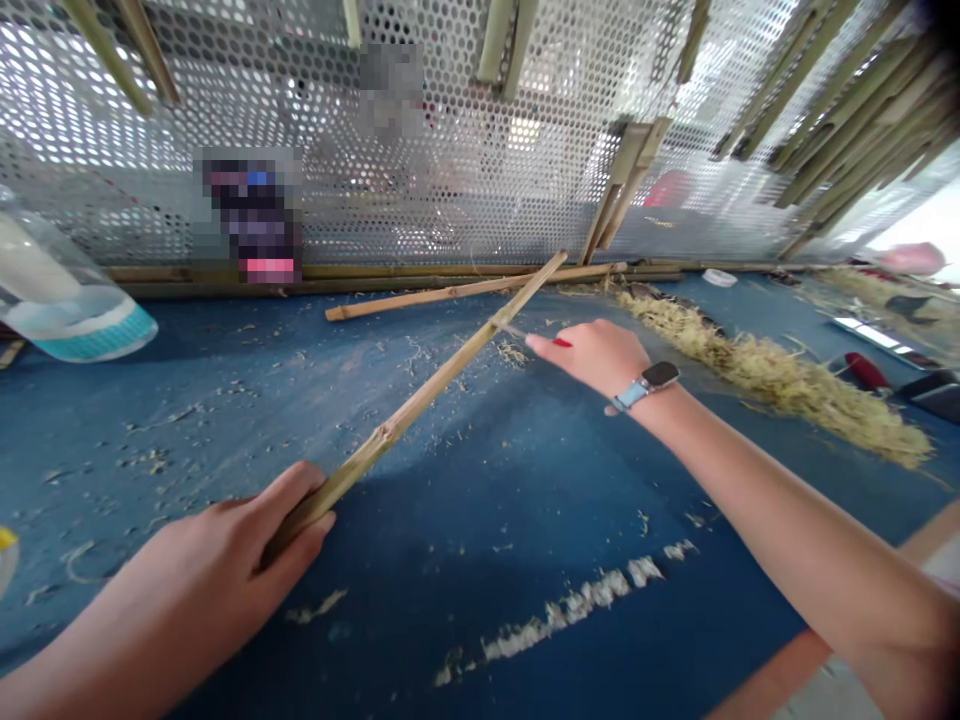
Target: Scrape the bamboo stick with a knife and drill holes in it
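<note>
My left hand [217,560] is shut around the lower end of a long bamboo strip [405,420], which rises diagonally across the blue work surface [465,500] toward the far edge. My right hand [592,358] grips a small red-handled knife [544,338], mostly hidden by the fingers. Its thin blade [514,331] touches the bamboo strip near the strip's upper part. A smartwatch [649,387] with a pale blue band sits on my right wrist. A few fine shavings [512,353] lie just below the blade.
A long heap of bamboo shavings [772,385] lies to the right. Another bamboo strip [472,292] rests at the far edge, before a perforated metal screen [480,130] hung with bamboo pieces. A plastic container [64,300] stands at the left. Scattered shavings dot the surface.
</note>
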Demonstrator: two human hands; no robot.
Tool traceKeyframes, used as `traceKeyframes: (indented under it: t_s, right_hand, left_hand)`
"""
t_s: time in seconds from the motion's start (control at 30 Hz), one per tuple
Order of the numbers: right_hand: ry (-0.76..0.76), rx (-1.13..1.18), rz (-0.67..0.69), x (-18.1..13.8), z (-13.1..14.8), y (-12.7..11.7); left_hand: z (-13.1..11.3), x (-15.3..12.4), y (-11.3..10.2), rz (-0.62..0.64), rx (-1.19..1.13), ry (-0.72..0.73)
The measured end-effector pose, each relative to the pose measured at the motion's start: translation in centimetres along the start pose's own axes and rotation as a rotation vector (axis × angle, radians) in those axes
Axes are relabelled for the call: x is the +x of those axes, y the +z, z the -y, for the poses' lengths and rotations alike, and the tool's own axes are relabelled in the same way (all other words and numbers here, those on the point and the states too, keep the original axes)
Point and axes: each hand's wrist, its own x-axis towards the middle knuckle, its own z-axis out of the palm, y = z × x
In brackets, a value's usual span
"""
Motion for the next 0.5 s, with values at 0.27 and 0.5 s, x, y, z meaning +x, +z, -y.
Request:
traceKeyframes:
  t_s: [0.27,0.5]
  right_hand:
    - [-0.032,0.053,-0.007,0.0,0.0,0.6]
    - [-0.162,0.111,0.063,-0.4,0.9,0.5]
  left_hand:
    - [0.7,0.1,0.5,-0.104,0.011,0.025]
    - [1.2,-0.2,0.6,-0.155,-0.001,0.049]
